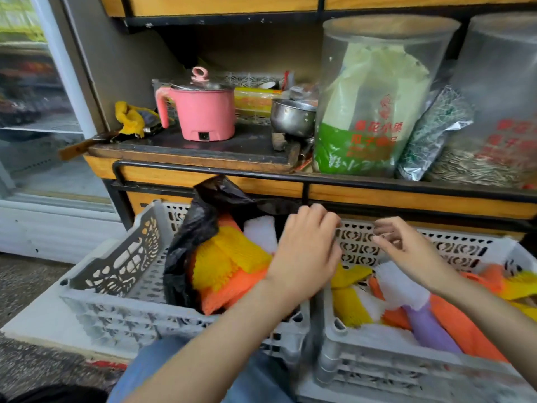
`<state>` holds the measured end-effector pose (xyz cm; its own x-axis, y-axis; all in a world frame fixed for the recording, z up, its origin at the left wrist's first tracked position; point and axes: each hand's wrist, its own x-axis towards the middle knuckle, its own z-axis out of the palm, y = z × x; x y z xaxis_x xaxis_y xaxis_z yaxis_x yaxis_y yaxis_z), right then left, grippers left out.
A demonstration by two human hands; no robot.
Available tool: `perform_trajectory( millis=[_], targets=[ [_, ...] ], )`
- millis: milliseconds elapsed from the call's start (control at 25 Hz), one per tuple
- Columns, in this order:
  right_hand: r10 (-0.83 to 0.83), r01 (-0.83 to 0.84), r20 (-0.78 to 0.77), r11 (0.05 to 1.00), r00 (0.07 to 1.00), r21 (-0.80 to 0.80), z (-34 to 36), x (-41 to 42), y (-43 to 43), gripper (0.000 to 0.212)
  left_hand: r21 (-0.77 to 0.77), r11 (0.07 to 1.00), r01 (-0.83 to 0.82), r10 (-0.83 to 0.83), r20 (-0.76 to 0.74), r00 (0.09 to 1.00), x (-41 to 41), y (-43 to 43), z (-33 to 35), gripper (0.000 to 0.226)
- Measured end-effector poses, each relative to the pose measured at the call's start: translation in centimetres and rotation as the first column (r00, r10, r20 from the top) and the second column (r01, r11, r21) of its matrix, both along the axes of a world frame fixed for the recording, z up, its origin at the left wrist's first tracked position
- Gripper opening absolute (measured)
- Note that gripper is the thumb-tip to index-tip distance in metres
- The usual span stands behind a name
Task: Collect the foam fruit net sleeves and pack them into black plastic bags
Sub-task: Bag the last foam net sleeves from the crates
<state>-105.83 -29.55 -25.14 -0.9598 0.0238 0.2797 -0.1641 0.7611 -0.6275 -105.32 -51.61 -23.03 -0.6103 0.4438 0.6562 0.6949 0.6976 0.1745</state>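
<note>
Left crate [96, 303] holds the black bag [197, 228], mouth gaping, part-filled with sleeves. Loose foam sleeves [465, 324] lie in the right crate [377, 370], long axes running roughly toward the person, just below the right hand [412, 251], which is nearer; its fingers are loosely curled and empty. Left hand [305, 254] at bag rim, grip unclear.

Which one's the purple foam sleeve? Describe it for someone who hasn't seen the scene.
Below the wooden shelf stand two grey crates; take the right crate. Under the right hand, the purple sleeve lies slanted among loose sleeves in it. It is the only purple one: around it are orange sleeves, yellow sleeves and a white sleeve.
</note>
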Motion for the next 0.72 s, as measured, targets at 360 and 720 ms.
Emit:
perform_trajectory(
  millis=[360, 720],
  targets=[
    [-0.178, 0.091, 0.361, 0.965, 0.915, 0.245, -12.1, 1.8, 14.9, 0.088, -0.305, 0.905, 0.296, -0.08, 0.561, 0.824, -4.8, 12.8, -10.2, 0.043],
    [-0.229, 0.263, 0.512, 0.965, 0.828, 0.007, -15.9, -4.4, 16.2, 0.111, -0.576, 0.641, 0.507, 0.181, 0.756, 0.629, -10.9, 13.7, -16.4, 0.044]
  ],
)
